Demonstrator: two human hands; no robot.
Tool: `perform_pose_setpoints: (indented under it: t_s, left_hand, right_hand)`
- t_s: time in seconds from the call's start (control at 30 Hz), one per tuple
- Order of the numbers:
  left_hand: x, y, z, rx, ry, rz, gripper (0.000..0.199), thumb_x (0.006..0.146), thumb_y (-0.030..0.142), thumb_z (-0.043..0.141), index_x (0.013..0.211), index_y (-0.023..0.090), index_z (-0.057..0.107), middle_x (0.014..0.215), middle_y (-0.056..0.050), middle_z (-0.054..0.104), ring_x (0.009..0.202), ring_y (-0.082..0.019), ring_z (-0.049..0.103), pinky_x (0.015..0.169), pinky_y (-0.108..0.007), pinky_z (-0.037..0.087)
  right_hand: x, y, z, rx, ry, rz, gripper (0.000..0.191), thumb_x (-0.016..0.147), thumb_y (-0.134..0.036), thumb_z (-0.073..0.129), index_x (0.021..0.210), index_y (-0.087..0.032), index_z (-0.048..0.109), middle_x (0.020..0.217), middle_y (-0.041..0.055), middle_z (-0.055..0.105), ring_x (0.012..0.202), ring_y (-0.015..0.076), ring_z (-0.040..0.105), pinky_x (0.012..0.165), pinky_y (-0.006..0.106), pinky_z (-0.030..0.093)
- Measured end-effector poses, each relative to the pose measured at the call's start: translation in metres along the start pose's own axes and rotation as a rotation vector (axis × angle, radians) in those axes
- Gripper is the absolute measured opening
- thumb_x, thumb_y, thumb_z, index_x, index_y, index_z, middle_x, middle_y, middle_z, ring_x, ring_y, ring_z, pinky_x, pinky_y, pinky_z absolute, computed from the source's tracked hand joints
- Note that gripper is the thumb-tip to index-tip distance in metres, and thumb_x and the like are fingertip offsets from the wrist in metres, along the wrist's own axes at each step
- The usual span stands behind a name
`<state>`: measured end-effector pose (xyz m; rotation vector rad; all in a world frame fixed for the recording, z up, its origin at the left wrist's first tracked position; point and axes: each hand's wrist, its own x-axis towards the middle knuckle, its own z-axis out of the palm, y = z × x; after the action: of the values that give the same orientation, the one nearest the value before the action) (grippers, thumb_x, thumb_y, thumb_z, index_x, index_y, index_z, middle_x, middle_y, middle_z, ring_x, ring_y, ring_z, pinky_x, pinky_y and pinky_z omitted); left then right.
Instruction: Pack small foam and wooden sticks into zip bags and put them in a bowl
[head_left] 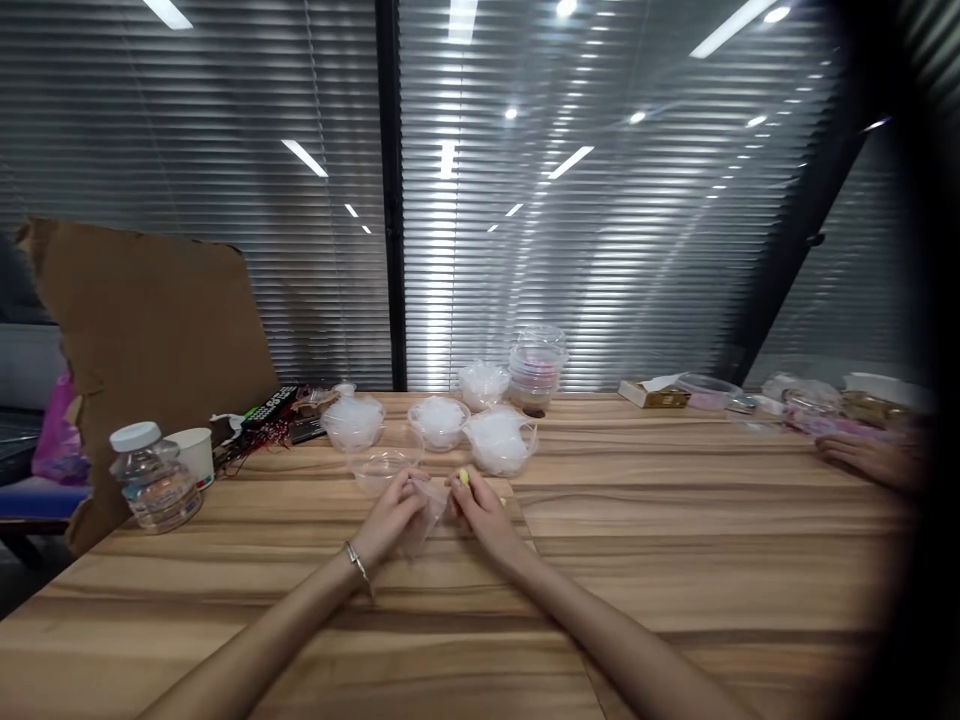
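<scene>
On the table, the bag is between the left hand and the right hand, with 4 filled bowls behind them. The tub stack is right of the rearmost bowl; the jar and cup stand far left.

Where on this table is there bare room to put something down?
The widest bare stretch of table runs between the right hand and the other person's hand, this side of the gold box. Another lies between the capped jar and the left hand. It's crowded just beyond both hands, where clear bowls cluster.
</scene>
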<state>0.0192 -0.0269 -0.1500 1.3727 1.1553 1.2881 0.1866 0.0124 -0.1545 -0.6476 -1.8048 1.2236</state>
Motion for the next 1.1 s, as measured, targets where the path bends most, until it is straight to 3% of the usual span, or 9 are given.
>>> perform_pose_setpoints:
  t_s: [0.1, 0.27, 0.37, 0.6, 0.77, 0.93, 1.1]
  left_hand:
    - [-0.009, -0.004, -0.002, 0.096, -0.058, 0.05, 0.041, 0.079, 0.035, 0.056, 0.109, 0.02, 0.033, 0.092, -0.003, 0.059, 0.082, -0.016, 0.058, 0.074, -0.029, 0.044]
    - [-0.02, -0.003, 0.003, 0.431, -0.07, 0.118, 0.054, 0.067, 0.035, 0.071, 0.103, 0.021, 0.034, 0.091, -0.002, 0.06, 0.079, -0.017, 0.059, 0.07, -0.029, 0.044]
    - [-0.02, -0.004, 0.005, 0.595, -0.037, 0.169, 0.049, 0.068, 0.037, 0.069, 0.104, 0.02, 0.04, 0.089, -0.002, 0.06, 0.077, -0.019, 0.058, 0.065, -0.029, 0.044]
    - [-0.017, -0.002, 0.001, 0.787, 0.039, 0.414, 0.048, 0.072, 0.038, 0.067, 0.113, 0.019, 0.052, 0.11, -0.009, 0.057, 0.104, -0.026, 0.052, 0.091, -0.039, 0.04]
    - [-0.017, -0.006, 0.0, 0.801, 0.054, 0.429, 0.05, 0.071, 0.043, 0.068, 0.113, 0.019, 0.055, 0.108, -0.009, 0.06, 0.103, -0.025, 0.053, 0.092, -0.038, 0.041]
    - [-0.018, -0.008, 0.0, 0.771, 0.064, 0.397, 0.045, 0.071, 0.04, 0.068, 0.11, 0.02, 0.056, 0.106, -0.007, 0.062, 0.1, -0.023, 0.056, 0.09, -0.036, 0.043]
    - [-0.018, -0.01, 0.001, 0.713, 0.117, 0.326, 0.059, 0.068, 0.039, 0.071, 0.118, 0.019, 0.048, 0.1, -0.006, 0.062, 0.093, -0.022, 0.059, 0.083, -0.035, 0.046]
  right_hand:
    - [-0.003, 0.018, 0.001, 0.185, -0.158, 0.121, 0.034, 0.09, -0.052, 0.035, 0.095, -0.019, 0.046, 0.06, -0.0051, 0.045, 0.041, 0.0068, 0.032, 0.04, 0.02, 0.022]
    - [-0.001, 0.028, 0.0, 0.309, -0.231, 0.197, 0.033, 0.08, -0.044, 0.059, 0.1, -0.02, 0.047, 0.061, -0.0058, 0.046, 0.043, 0.0062, 0.036, 0.043, 0.019, 0.026]
    - [0.0, 0.027, 0.0, 0.374, -0.225, 0.211, 0.032, 0.077, -0.04, 0.065, 0.095, -0.019, 0.049, 0.063, -0.0048, 0.047, 0.046, 0.0068, 0.039, 0.047, 0.02, 0.03]
    - [-0.003, 0.009, 0.0, 0.766, -0.139, 0.277, 0.032, 0.082, -0.043, 0.052, 0.094, -0.014, 0.057, 0.072, 0.0054, 0.057, 0.065, 0.0157, 0.052, 0.062, 0.029, 0.041]
    - [-0.002, 0.006, -0.001, 0.745, -0.078, 0.277, 0.026, 0.082, -0.038, 0.055, 0.092, -0.014, 0.059, 0.069, 0.0049, 0.058, 0.063, 0.0151, 0.052, 0.06, 0.027, 0.042]
    - [0.0, 0.018, -0.003, 0.608, -0.076, 0.213, 0.024, 0.076, -0.034, 0.068, 0.09, -0.016, 0.06, 0.08, 0.0054, 0.062, 0.07, 0.0146, 0.056, 0.062, 0.025, 0.044]
    - [-0.002, 0.022, -0.004, 0.589, -0.054, 0.198, 0.025, 0.075, -0.033, 0.069, 0.089, -0.015, 0.059, 0.076, 0.0038, 0.062, 0.066, 0.0129, 0.055, 0.06, 0.024, 0.044]
